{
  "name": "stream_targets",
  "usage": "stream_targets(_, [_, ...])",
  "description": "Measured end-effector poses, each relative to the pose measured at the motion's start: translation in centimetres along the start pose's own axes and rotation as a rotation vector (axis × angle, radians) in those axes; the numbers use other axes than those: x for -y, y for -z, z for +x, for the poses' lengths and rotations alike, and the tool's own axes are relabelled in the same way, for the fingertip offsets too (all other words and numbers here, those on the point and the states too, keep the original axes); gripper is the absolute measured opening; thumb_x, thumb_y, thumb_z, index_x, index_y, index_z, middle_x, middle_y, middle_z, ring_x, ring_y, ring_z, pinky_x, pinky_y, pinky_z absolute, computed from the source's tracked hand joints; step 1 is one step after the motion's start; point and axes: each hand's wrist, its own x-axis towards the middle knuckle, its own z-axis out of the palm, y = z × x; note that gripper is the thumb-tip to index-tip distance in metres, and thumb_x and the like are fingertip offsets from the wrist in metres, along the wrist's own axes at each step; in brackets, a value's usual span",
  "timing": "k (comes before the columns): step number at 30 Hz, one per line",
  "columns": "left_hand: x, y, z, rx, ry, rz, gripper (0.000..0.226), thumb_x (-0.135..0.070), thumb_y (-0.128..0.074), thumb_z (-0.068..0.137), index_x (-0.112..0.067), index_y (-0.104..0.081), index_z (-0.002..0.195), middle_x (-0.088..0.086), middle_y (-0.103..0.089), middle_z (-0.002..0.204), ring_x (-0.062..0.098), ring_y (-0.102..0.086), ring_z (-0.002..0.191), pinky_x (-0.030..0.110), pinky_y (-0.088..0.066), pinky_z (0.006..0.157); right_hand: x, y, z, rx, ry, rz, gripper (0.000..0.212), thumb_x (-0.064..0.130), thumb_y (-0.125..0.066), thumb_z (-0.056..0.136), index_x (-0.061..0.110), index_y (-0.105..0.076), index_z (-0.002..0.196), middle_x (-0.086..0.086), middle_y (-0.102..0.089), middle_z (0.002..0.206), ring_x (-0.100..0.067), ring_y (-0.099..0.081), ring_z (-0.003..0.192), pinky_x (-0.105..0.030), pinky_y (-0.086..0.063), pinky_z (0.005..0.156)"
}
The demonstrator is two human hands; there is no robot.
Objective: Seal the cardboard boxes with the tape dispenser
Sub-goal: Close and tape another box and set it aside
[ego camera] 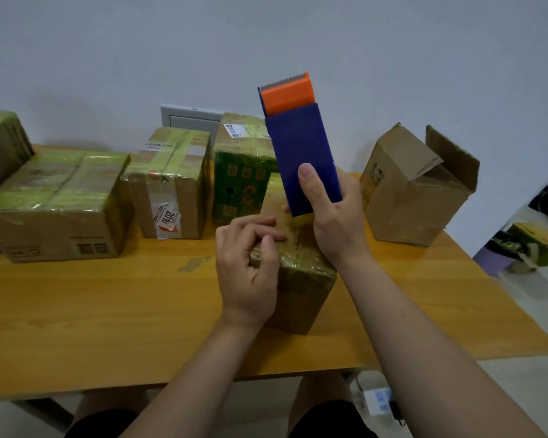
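The tape dispenser is up off the table, long axis close to upright and leaning a touch to the left at the top, orange serrated cutter pointing at the wall, and a sliver of yellow tape showing at the bottom end, just above the far part of the box's top. The right hand has it, fingers wrapped round the lower blue body from behind and thumb laid flat up the front face. Directly beneath sits the centre box, already glossy with yellowish tape, its length running away from the person. The left hand rests on the near left of that top with fingers bent and tips down on the surface. Whether they pinch a tape end or only press, I cannot tell. So the tape end hangs right over this box, and to run a strip the tool looks to need tipping down until its length lies along the box. Out to the right, near the right hand and well apart from the left, stands the open box with its flaps up and no tape across them; that one looks like the job remaining. Left along the table sit the taped boxes, and a green printed box stands behind the hands.
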Motion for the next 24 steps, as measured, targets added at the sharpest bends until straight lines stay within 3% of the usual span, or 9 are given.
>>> stream_targets(4, [0.2,0.4,-0.2,0.047,-0.052,0.042,0.032,-0.030,-0.047,0.098,-0.011,-0.071,0.089,-0.002,-0.068,0.108,0.020,-0.058,0.109,0.032,-0.044,0.091,0.1,0.2,-0.1,-0.038,-0.032,0.029,0.041,0.035,-0.053,0.100,-0.004,-0.064,0.097,-0.025,-0.065,0.083,-0.042,-0.064,0.072,-0.048,-0.055,0.061])
stream_targets(7, [-0.8,0.4,0.9,0.062,-0.063,0.151,0.024,-0.030,-0.052,0.095,-0.016,-0.064,0.082,-0.007,-0.062,0.095,0.017,-0.053,0.098,0.039,-0.045,0.081,0.2,0.2,-0.1,-0.052,-0.059,0.044,0.040,0.036,-0.054,0.099,-0.003,-0.064,0.100,-0.023,-0.067,0.085,-0.038,-0.066,0.074,-0.032,-0.056,0.060])
stream_targets(9, [-1.6,0.0,1.2,0.060,-0.171,0.349,0.020,-0.036,-0.057,0.093,-0.020,-0.062,0.082,-0.008,-0.059,0.090,0.015,-0.048,0.093,0.036,-0.038,0.077,0.3,0.2,-0.2,-0.064,-0.078,0.089,0.041,0.037,-0.053,0.100,-0.002,-0.064,0.102,-0.025,-0.066,0.086,-0.034,-0.068,0.072,-0.026,-0.056,0.060])
stream_targets(11, [-1.8,-0.6,0.8,0.088,-0.304,0.495,0.024,-0.043,-0.058,0.093,-0.022,-0.063,0.084,-0.005,-0.061,0.092,0.016,-0.048,0.092,0.035,-0.034,0.077,0.2,0.2,-0.2,-0.107,-0.110,0.133,0.043,0.041,-0.052,0.101,-0.001,-0.064,0.102,-0.027,-0.067,0.086,-0.027,-0.069,0.068,-0.029,-0.056,0.061])
stream_targets(15, [-1.4,-1.2,0.8,0.100,-0.435,0.535,0.035,-0.048,-0.060,0.092,-0.018,-0.065,0.075,0.002,-0.065,0.085,0.021,-0.049,0.081,0.038,-0.036,0.072,0.1,0.8,-0.4,-0.180,-0.194,0.180,0.052,0.051,-0.052,0.099,0.002,-0.064,0.112,-0.026,-0.069,0.092,-0.024,-0.072,0.073,-0.038,-0.058,0.073])
stream_targets(19, [-1.8,-0.2,1.2,0.178,-0.409,0.550,0.052,-0.073,-0.055,0.088,-0.022,-0.063,0.077,-0.004,-0.064,0.088,0.018,-0.048,0.084,0.038,-0.039,0.075,1.2,1.0,-0.9,-0.121,-0.204,0.132,0.053,0.055,-0.054,0.095,0.005,-0.065,0.108,-0.023,-0.071,0.093,-0.020,-0.073,0.076,-0.028,-0.057,0.072])
stream_targets(22, [-2.7,0.8,1.6,0.307,-0.361,0.612,0.065,-0.092,-0.053,0.075,-0.028,-0.060,0.080,-0.010,-0.061,0.094,0.016,-0.047,0.089,0.038,-0.039,0.080,2.5,1.4,-0.9,-0.101,-0.214,0.132,0.055,0.056,-0.054,0.095,0.005,-0.066,0.111,-0.022,-0.071,0.092,-0.023,-0.073,0.075,-0.039,-0.058,0.075])
stream_targets(24, [-3.7,1.5,2.3,0.407,-0.289,0.595,0.060,-0.091,-0.061,0.067,-0.032,-0.055,0.077,-0.015,-0.056,0.092,0.013,-0.045,0.090,0.036,-0.038,0.083,3.2,1.9,-0.7,-0.087,-0.204,0.127,0.051,0.052,-0.056,0.099,0.004,-0.067,0.109,-0.022,-0.071,0.088,-0.026,-0.071,0.070,-0.042,-0.058,0.071])
